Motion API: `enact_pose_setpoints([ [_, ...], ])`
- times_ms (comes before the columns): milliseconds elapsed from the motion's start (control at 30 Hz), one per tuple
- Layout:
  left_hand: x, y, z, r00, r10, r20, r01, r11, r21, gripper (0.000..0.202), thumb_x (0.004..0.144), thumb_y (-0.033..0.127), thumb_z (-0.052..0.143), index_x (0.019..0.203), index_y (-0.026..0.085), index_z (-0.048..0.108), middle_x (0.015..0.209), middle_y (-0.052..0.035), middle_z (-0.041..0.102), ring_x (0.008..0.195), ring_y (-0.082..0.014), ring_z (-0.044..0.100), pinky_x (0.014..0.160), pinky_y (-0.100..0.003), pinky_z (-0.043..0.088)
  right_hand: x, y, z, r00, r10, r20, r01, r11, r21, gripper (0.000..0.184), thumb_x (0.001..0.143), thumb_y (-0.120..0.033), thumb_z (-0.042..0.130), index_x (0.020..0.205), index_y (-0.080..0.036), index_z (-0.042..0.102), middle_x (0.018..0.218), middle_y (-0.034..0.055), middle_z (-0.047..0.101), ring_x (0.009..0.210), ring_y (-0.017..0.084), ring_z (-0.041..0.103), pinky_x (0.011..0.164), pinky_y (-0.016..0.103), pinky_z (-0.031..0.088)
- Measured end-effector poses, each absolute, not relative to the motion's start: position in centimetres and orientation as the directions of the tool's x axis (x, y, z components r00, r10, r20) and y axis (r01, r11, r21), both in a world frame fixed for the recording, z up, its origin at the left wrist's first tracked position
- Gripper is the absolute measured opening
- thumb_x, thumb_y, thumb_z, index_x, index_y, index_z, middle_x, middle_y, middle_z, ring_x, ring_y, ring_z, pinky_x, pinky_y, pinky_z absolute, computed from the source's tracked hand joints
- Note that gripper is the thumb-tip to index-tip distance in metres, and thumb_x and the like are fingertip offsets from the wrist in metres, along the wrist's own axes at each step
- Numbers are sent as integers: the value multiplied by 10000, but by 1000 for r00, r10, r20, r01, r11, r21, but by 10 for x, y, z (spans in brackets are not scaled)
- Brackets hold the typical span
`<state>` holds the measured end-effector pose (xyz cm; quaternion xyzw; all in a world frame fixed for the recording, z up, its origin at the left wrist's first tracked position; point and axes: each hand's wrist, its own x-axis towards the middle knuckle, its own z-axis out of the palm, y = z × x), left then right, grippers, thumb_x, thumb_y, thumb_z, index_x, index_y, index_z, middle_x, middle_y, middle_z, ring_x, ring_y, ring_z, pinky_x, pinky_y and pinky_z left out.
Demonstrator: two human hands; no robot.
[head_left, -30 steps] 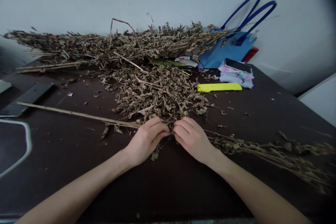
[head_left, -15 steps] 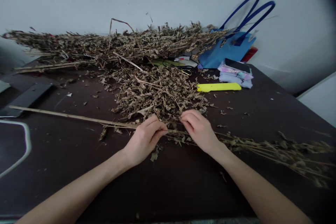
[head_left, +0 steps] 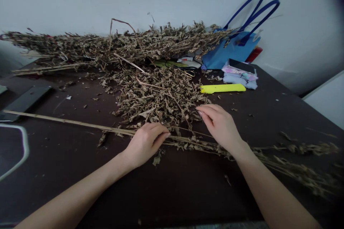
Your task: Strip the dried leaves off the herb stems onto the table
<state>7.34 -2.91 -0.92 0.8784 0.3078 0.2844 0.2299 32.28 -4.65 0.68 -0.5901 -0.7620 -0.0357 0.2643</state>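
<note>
A long dried plant stalk (head_left: 67, 122) lies across the dark table (head_left: 174, 186), bare on the left and leafy on the right. My left hand (head_left: 146, 143) is closed, pinching the stalk near its middle. My right hand (head_left: 221, 126) hovers just right of it over the leafy part, fingers curled loosely and pointing left; whether they hold any leaves is hidden. A heap of stripped dry leaves (head_left: 158, 94) sits right behind both hands.
A big bundle of dried stalks (head_left: 107, 44) runs along the wall. A blue bag (head_left: 233, 44), a phone on folded cloth (head_left: 240, 71), a yellow flat object (head_left: 221, 88) and scissors (head_left: 189, 73) lie at back right. A dark tablet (head_left: 23, 102) sits left.
My right hand slid rightward and back along the stalk, away from my left hand. The stalk shifted slightly left. The left hand kept its pinch.
</note>
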Motion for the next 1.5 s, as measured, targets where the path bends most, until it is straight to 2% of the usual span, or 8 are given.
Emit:
enact_pose_setpoints([
  [200,65,-20,-4,578,706,409,454,-695,557,123,880,166,466,915,159,584,863,-43,619,789,-145,580,721,-280,465,310,-59,23,-282,884,372,856,407,-318,181,897,-202,441,881,-191,621,864,57,635,823,188,579,738,333,468],
  [333,59,-15,2,539,734,413,498,-673,546,128,871,168,471,910,164,593,877,-48,622,795,-147,583,714,-271,472,304,-65,25,-366,886,286,831,449,-328,169,900,-187,439,905,-185,608,878,50,622,794,161,575,696,283,454],
  [500,56,-11,6,532,755,384,544,-652,529,144,860,166,468,876,169,611,879,-43,621,801,-145,578,719,-273,469,303,-65,24,-341,912,229,876,397,-274,223,922,-247,409,844,-177,606,796,35,616,670,137,569,621,259,432],
  [633,53,-7,4,566,763,312,596,-640,485,129,854,211,488,875,171,609,887,-52,614,835,-168,568,737,-300,465,304,-66,24,-358,930,82,903,367,-222,182,904,-304,455,865,-197,598,825,22,610,671,138,588,606,260,433],
  [767,46,-1,6,550,777,307,621,-626,472,161,871,197,450,891,167,607,907,-56,613,848,-169,569,744,-301,458,303,-66,20,-394,919,-26,905,383,-186,159,906,-258,443,860,-203,585,821,16,599,666,139,590,566,254,423],
  [1067,42,2,10,537,793,288,641,-606,472,156,865,221,462,873,168,608,867,-43,619,786,-157,576,704,-284,449,305,-64,19,-394,917,65,895,399,-199,194,920,-237,405,845,-200,579,810,16,602,657,123,576,583,243,408],
  [1367,41,1,15,423,809,408,635,-586,503,128,862,222,473,896,170,585,836,-32,594,657,-119,522,613,-245,413,305,-61,18,-387,919,81,900,395,-184,226,928,-252,386,827,-198,580,797,21,600,670,124,583,593,233,413],
  [1500,38,4,14,394,837,381,687,-543,482,148,859,270,484,880,170,591,791,-26,601,635,-126,523,601,-245,402,306,-62,18,-391,916,90,894,401,-199,237,931,-254,373,836,-199,583,805,24,607,662,125,586,582,235,418],
])
